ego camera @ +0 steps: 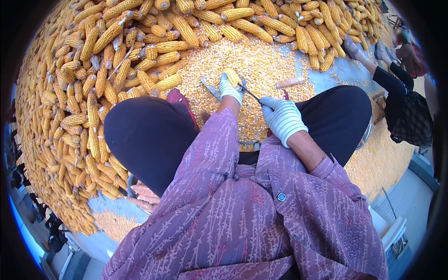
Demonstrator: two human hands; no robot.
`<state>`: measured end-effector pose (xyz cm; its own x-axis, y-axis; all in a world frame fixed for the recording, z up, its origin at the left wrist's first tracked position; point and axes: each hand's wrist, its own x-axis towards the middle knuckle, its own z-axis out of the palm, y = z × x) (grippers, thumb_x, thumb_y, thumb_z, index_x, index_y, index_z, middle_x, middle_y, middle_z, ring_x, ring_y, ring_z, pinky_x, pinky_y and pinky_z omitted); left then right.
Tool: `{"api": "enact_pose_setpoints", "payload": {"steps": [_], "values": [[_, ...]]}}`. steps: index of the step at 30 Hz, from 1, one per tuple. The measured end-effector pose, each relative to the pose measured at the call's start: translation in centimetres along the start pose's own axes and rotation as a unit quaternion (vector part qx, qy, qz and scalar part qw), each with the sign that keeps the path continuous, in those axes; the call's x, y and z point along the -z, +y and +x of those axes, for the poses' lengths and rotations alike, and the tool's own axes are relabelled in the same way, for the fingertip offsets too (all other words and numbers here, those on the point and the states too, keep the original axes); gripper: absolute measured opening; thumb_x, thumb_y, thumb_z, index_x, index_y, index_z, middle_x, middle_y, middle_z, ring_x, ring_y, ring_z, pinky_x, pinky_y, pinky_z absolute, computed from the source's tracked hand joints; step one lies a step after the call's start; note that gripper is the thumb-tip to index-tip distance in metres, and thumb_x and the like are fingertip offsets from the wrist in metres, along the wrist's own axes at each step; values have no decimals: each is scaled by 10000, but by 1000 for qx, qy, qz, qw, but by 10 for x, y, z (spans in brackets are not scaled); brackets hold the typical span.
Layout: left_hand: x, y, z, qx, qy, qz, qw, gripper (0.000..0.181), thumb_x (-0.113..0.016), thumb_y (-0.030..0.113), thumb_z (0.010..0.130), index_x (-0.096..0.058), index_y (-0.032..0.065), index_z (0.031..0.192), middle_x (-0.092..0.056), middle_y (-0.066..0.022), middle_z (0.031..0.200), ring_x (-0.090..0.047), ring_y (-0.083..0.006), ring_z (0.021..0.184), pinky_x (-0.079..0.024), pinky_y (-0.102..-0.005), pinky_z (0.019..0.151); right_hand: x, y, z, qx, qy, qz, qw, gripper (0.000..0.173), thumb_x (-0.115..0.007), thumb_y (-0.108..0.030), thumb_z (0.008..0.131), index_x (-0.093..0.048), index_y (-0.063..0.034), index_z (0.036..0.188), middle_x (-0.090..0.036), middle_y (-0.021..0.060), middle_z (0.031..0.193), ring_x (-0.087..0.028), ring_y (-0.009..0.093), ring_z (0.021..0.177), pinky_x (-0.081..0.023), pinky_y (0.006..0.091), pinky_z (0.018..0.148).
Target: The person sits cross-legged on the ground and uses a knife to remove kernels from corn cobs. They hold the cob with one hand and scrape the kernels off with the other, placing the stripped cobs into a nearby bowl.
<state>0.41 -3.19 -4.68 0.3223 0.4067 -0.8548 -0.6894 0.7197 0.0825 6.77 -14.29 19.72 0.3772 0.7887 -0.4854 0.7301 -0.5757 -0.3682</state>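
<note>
My left hand (231, 91), in a pale striped work glove, is closed around a yellow corn cob (232, 76) over a bed of loose kernels (241, 56). A thin dark metal tool (249, 93) reaches from my gloved right hand (282, 117) to the cob; its tip lies at the cob's lower right side, and its handle is hidden in my fist. Just left of my left hand, a flat greyish strip (210, 88) rests on the kernels. To the right lies a bare, shelled cob (289, 82).
A big heap of unshelled corn cobs (77, 105) curves around the left and far side. Stripped cobs (145, 192) are in and beside a container by my left knee. More kernels (381, 164) spread at the right. Another person (402, 94) sits at the right edge.
</note>
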Motion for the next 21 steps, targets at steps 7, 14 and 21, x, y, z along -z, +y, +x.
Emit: {"api": "enact_pose_setpoints", "payload": {"steps": [7,14,21], "values": [[-3,-6,0,-18,-5,-18,1000,415,-381,519,879,-531,157,1019,-558,-48,821,-524,-196,671,-451,-354,555,-10,4,8,18,28,-14,999,226,-488,-245,831,-644,-127,945,-627,179,813,-608,353,774,-482,436,698],[-10,-7,-10,-37,-3,15,999,455,-373,496,887,-523,160,1155,-568,-22,1085,-535,-213,901,-471,-398,718,-24,-3,39,-10,2,-18,1000,252,-485,-231,820,-640,-130,991,-623,185,895,-604,347,828,-480,430,743],[32,-9,45,-68,-8,-15,998,456,-425,402,895,-522,45,1161,-594,-101,1061,-573,-237,910,-457,-360,830,-58,-31,108,-3,-38,-25,999,288,-520,-226,809,-638,-93,1036,-623,190,937,-611,340,862,-474,377,792]]}}
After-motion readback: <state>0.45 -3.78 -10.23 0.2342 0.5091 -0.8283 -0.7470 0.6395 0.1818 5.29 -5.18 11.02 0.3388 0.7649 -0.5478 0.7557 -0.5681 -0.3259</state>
